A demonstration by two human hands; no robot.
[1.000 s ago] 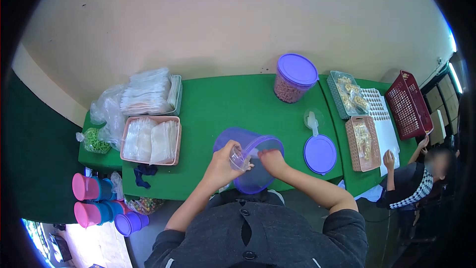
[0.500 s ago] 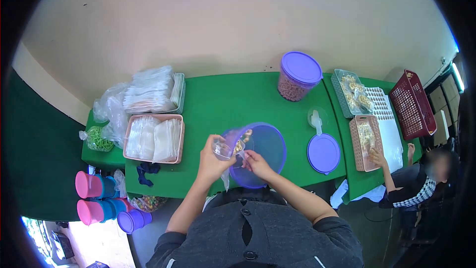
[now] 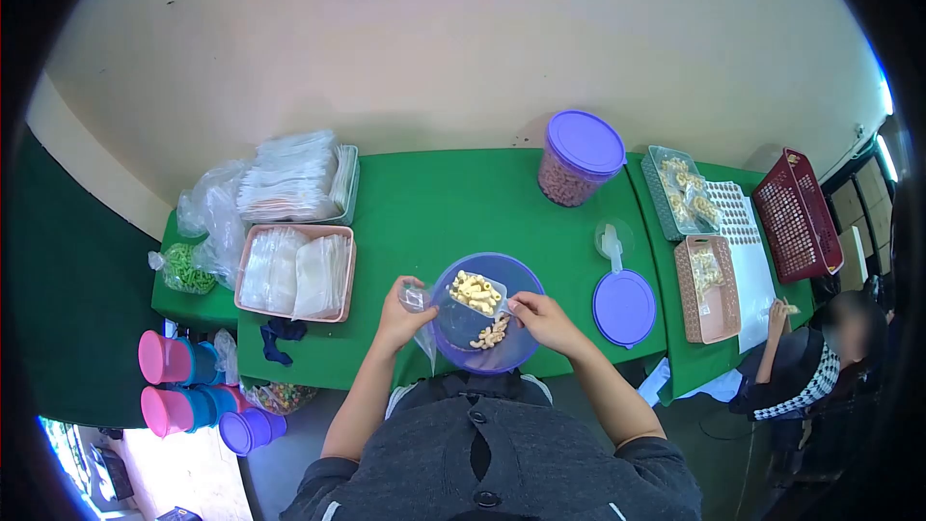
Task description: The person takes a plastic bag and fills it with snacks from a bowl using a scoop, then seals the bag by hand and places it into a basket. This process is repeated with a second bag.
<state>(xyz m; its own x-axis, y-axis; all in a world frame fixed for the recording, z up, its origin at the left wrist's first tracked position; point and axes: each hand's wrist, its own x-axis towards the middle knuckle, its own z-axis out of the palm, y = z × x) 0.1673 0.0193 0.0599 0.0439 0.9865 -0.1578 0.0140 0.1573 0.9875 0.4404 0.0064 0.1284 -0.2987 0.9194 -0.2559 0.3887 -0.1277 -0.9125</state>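
Note:
Pale macaroni-like snacks point(image 3: 475, 291) fill a clear scoop point(image 3: 502, 304), held level above a translucent purple tub point(image 3: 444, 338). My right hand point(image 3: 543, 321) grips the scoop's handle at the tub's right side. Several loose snack pieces point(image 3: 490, 332) show lower in the tub. At the tub's left rim, my left hand point(image 3: 395, 318) is closed around a clear plastic bag point(image 3: 415, 297), whose lower part hangs down beside the tub. How full the bag is cannot be made out.
A lidded tub point(image 3: 582, 159) stands at the back, and a purple lid point(image 3: 624, 309) lies to the right. Packets fill a pink basket point(image 3: 352, 270) on the left. Past the baskets at right, a co-worker's hand point(image 3: 777, 316) holds something small.
The scoop has moved from the bag's mouth to over the tub and now shows a full load. My left hand has drawn slightly left and down with the bag. The co-worker's hand has left the basket.

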